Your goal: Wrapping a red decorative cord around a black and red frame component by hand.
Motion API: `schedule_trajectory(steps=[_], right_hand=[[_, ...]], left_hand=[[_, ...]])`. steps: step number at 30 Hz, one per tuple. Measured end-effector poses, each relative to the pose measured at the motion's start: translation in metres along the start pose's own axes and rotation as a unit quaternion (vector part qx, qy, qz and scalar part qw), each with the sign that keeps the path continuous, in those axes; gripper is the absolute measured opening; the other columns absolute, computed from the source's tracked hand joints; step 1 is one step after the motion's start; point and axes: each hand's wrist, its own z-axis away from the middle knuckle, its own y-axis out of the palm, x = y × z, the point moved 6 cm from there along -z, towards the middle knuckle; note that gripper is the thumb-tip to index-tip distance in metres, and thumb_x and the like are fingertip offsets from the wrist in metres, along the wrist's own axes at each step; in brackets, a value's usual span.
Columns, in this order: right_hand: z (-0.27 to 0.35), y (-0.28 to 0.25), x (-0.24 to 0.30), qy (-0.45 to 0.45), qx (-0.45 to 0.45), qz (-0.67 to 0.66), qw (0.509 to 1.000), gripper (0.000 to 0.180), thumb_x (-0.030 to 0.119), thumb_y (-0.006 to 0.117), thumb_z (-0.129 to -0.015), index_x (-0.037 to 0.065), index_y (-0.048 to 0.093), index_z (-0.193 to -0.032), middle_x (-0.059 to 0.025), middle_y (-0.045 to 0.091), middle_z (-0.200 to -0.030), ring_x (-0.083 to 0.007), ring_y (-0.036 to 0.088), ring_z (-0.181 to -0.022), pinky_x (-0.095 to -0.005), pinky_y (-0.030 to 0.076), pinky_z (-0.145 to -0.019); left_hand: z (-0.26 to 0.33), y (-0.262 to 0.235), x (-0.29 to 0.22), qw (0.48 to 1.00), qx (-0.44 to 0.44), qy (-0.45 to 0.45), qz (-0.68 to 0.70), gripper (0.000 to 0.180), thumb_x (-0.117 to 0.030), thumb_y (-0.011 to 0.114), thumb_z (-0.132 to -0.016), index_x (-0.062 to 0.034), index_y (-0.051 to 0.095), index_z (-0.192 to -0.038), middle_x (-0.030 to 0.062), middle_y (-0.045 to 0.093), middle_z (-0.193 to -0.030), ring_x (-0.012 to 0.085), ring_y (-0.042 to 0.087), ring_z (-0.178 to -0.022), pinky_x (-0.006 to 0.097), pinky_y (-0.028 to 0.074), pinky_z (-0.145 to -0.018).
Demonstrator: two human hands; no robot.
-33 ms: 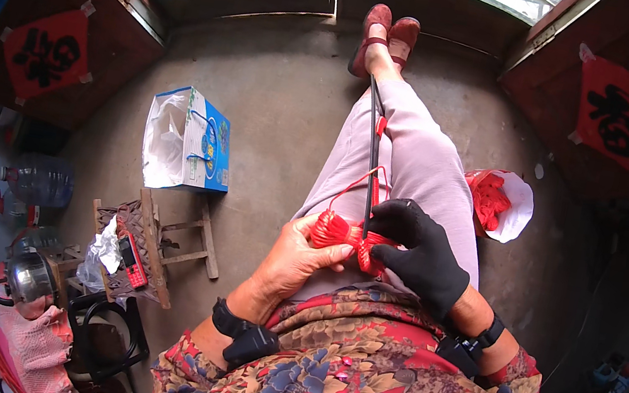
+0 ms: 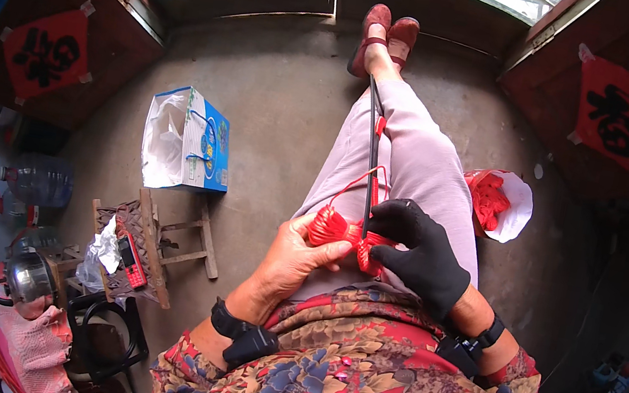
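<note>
A bundle of shiny red cord [image 2: 332, 230] sits over my lap, gathered in the middle with a twisted part hanging below. My bare left hand [image 2: 295, 256] is closed round the bundle's left side, thumb on top. My right hand [image 2: 430, 259], in a black glove, pinches the bundle's gathered middle between thumb and fingers. A thin black rod [image 2: 373, 152] runs along my legs from near the ankles to the bundle, with a small red piece partway up. From the bundle a loose red strand [image 2: 351, 186] loops up to the rod.
A blue-and-white paper bag [image 2: 210, 144] stands on the floor at left. Behind my right knee is a white container [image 2: 515, 211] with red material. A wooden stool [image 2: 162, 250] carries a red phone [image 2: 134, 266]; a metal kettle [image 2: 31, 284] stands nearby. Double doors [image 2: 281, 1] are ahead.
</note>
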Motion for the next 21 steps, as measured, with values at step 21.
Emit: schedule_trajectory(steps=[21], right_hand=[[-0.01, -0.004, 0.107, -0.006, 0.092, -0.157, 0.983, 0.02, 0.014, 0.058, -0.093, -0.004, 0.067, -0.095, -0.0099, 0.068, -0.09, -0.018, 0.064, -0.093, -0.0297, 0.047, -0.088]], left_hand=[[0.107, -0.03, -0.185, 0.929, -0.145, 0.339, -0.036, 0.055, -0.019, 0.063, -0.085, 0.006, 0.045, -0.13, 0.0051, 0.054, -0.089, 0.0112, 0.052, -0.073, 0.026, 0.048, -0.064]])
